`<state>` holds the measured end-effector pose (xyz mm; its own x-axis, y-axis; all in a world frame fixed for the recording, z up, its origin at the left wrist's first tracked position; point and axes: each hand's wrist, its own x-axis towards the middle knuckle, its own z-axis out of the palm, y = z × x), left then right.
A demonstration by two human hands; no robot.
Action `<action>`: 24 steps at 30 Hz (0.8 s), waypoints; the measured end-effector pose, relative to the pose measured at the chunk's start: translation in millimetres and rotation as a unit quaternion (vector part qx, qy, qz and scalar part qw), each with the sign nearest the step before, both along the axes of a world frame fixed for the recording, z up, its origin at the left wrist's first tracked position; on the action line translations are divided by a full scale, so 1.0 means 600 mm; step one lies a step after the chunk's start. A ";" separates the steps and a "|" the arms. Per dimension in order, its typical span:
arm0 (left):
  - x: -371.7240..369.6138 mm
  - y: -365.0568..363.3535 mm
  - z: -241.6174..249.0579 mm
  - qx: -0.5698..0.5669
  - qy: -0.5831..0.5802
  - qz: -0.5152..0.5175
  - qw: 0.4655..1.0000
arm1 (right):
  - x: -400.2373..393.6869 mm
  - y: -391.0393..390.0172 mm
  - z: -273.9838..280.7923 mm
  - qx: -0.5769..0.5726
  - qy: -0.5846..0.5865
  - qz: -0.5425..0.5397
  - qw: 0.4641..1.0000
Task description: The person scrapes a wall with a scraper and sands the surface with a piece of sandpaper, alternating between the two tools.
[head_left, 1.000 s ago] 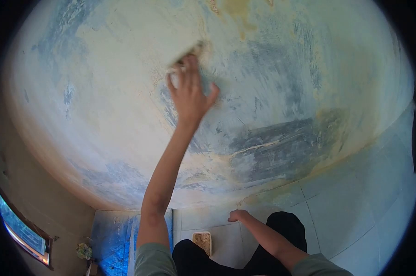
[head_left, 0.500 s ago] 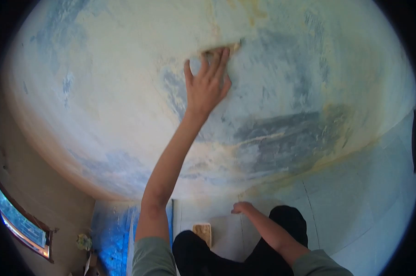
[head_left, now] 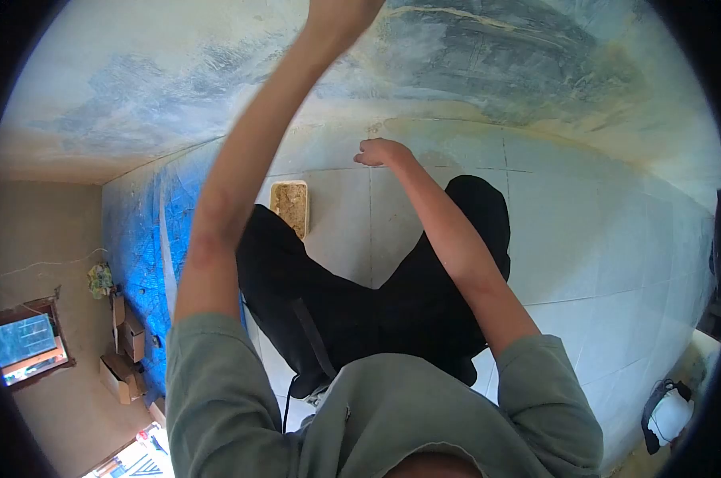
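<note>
My left hand (head_left: 346, 14) is at the top edge, against the patchy blue-grey and cream wall (head_left: 241, 72). Its fingers lie outside the picture, so what they hold is hidden. Lower down, my right hand (head_left: 383, 151) hangs above the pale floor tiles, near the foot of the wall. Its fingers are loosely curled in, and nothing shows in them. To the left of that hand, a small rectangular tub (head_left: 290, 205) stands on the floor by my left knee, with brownish crumbly material inside.
Blue sheeting (head_left: 149, 231) covers the floor on the left. Cardboard boxes (head_left: 123, 374) stand by the brown side wall, beneath a crumpled yellowish bundle (head_left: 100, 280). A window (head_left: 27, 348) is at far left. A white and black object (head_left: 669, 414) lies at lower right.
The view has tilted down, bringing the floor, my lap and the tub higher in the picture. My left fingers, earlier pressing a thin, light-brown piece against the wall, have left view. My right hand stays low.
</note>
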<state>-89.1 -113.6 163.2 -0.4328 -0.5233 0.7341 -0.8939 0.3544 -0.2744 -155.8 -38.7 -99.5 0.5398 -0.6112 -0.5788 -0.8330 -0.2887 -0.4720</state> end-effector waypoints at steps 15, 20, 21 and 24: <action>0.118 0.158 -0.315 0.459 0.754 -0.048 0.468 | -0.027 -0.003 0.154 0.255 -0.633 -0.367 0.632; 0.108 0.164 -0.299 0.467 0.775 -0.123 0.407 | -0.040 -0.009 0.137 0.188 -0.577 -0.357 0.710; 0.108 0.165 -0.300 0.463 0.785 -0.142 0.387 | -0.040 -0.010 0.136 0.201 -0.572 -0.361 0.709; 0.110 0.176 -0.300 0.482 0.764 -0.121 0.411 | -0.042 -0.008 0.132 0.202 -0.547 -0.359 0.729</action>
